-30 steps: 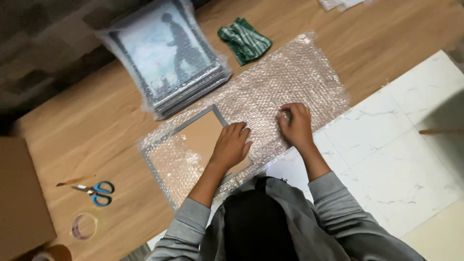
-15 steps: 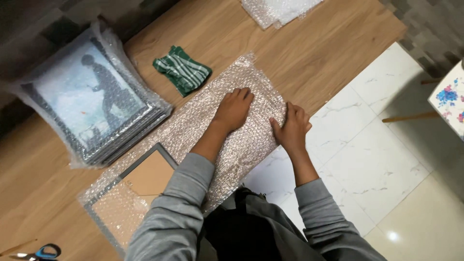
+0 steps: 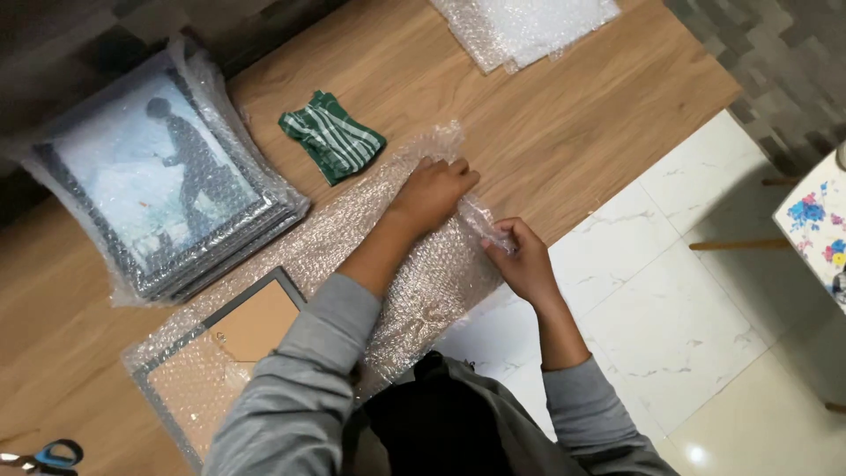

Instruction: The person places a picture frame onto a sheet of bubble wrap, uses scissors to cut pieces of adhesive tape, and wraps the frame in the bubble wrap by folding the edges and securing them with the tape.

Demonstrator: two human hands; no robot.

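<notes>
Left arm in grey sleeve stretched forward, left hand (image 3: 434,194) palm down with fingers curled flat, right forearm bare below pushed-up sleeve, right hand (image 3: 522,257) just beside it, fingers pinched shut, wrist slightly bent.

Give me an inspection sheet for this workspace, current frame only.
Surface: wooden floor, white tiles at right.
Job's things: bubble wrap sheet laid over a picture frame, which lies back side up.
Clutter: stack of wrapped frames, green striped cloth, spare bubble wrap, scissors.
Grips: left hand flat on wrap; right hand pinching its edge.
Cables: nothing seen.
Surroundings: floral cushion at right.
</notes>
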